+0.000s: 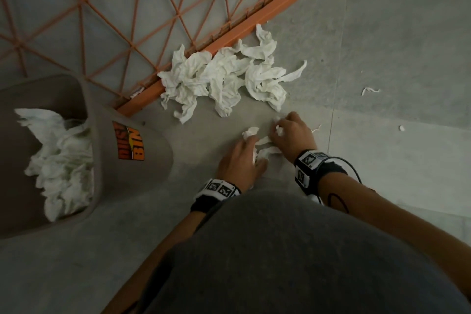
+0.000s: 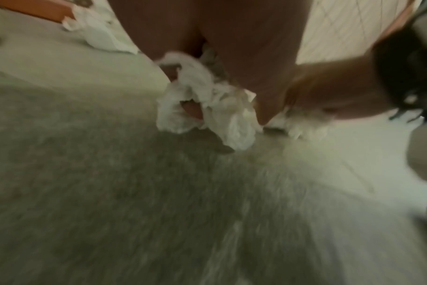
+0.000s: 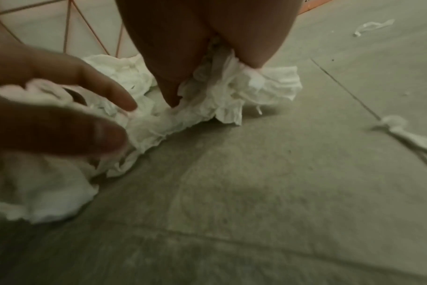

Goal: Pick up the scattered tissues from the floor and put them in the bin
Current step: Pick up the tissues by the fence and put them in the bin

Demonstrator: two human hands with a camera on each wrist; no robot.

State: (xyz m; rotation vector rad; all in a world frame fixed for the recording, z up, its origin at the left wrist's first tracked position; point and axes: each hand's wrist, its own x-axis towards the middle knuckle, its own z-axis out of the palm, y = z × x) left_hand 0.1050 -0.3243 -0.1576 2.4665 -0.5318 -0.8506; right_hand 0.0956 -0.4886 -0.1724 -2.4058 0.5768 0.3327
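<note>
The bin [image 1: 155, 150] holds many tissues, both the left hand [image 1: 239, 160] and right hand [image 1: 293, 135] clutch crumpled tissue, and a pile [image 1: 221, 79] plus scraps [image 1: 369, 90] remains.

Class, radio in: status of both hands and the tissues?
Left hand and right hand gripping tissues. Pile remains by the grid. Bin part-filled. Nothing blocking.

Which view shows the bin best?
Head view: the grey bin shows whole at the left, open, with tissues in the bin and an orange label. Neither wrist view shows it.
</note>
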